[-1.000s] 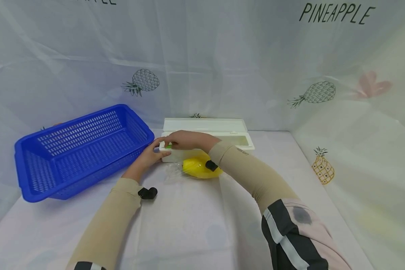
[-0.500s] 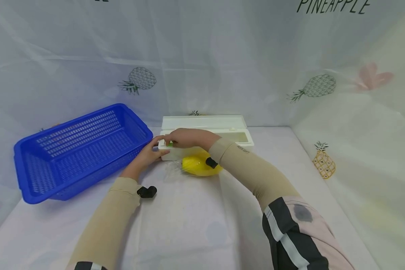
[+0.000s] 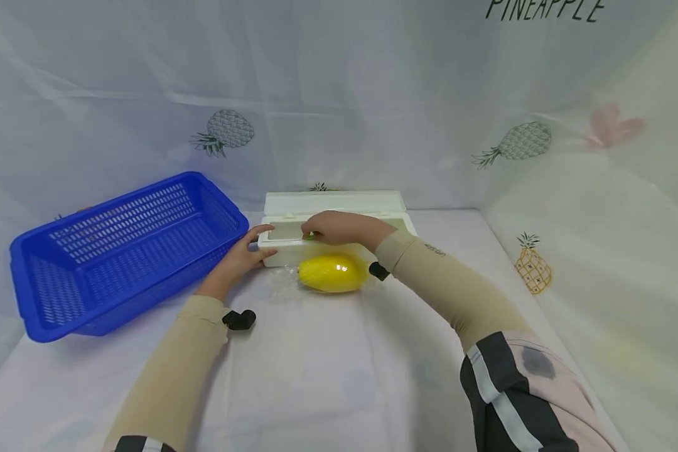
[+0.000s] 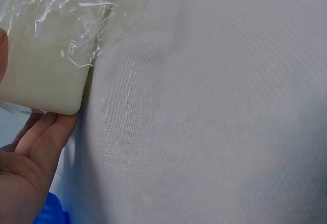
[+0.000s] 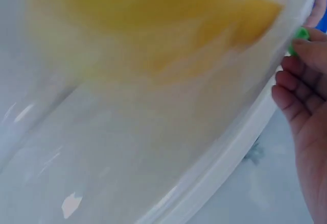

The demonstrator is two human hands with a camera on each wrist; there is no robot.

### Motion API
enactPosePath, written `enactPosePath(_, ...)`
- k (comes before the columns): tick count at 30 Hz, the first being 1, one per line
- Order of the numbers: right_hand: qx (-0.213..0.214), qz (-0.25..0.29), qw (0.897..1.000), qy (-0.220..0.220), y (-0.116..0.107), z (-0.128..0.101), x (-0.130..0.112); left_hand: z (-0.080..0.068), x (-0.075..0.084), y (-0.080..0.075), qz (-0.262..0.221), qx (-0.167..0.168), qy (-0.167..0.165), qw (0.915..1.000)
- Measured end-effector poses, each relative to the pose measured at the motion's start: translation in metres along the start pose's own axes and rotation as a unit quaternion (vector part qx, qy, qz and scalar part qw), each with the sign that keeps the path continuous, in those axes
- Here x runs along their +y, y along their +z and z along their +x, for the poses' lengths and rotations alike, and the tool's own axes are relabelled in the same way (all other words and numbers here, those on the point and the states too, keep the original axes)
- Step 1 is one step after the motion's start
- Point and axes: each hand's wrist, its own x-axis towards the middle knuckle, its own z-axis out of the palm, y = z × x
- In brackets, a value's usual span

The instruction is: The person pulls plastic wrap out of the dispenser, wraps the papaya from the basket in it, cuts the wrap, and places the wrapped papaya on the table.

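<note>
A long white cling film dispenser stands at the back of the table with its lid raised. My left hand grips its left end, thumb at the front and fingers against the end in the left wrist view. On the dispenser's front rim, my right hand pinches a small green slider between thumb and forefinger. Before the dispenser lies a glossy yellow oval fruit, its kind unclear. Clear cling film hangs crumpled over the dispenser's front and lies about the fruit.
A blue perforated plastic basket stands on the left, close by my left hand. A white cloth covers the table. Behind it hangs a pineapple-print curtain.
My right hand has slid right along the dispenser's rim with the green slider, uncovering more of its left part. My left hand stays at the left end. The head view has shifted slightly.
</note>
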Motion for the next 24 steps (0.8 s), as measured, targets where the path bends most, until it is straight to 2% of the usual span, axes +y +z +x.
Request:
enactPosePath(6, 0.034, -0.010, 0.999, 0.035, 0.011, -0.034, 0.019, 0.000, -0.001, -0.001, -0.002, -0.005, 0.006, 1.0000)
enactPosePath(12, 0.061, -0.003, 0.997, 0.041, 0.019, -0.063, 0.030, 0.001, -0.003, 0.000, -0.014, -0.010, 0.009, 0.9998)
enactPosePath(18, 0.081, -0.009, 0.994, 0.066, 0.026, -0.103, 0.047, -0.001, -0.002, 0.002, -0.014, -0.011, 0.008, 0.9998)
enactPosePath(24, 0.105, -0.012, 0.992, 0.072, 0.031, -0.127, 0.060, -0.003, 0.002, 0.001, -0.016, -0.010, 0.006, 0.9998)
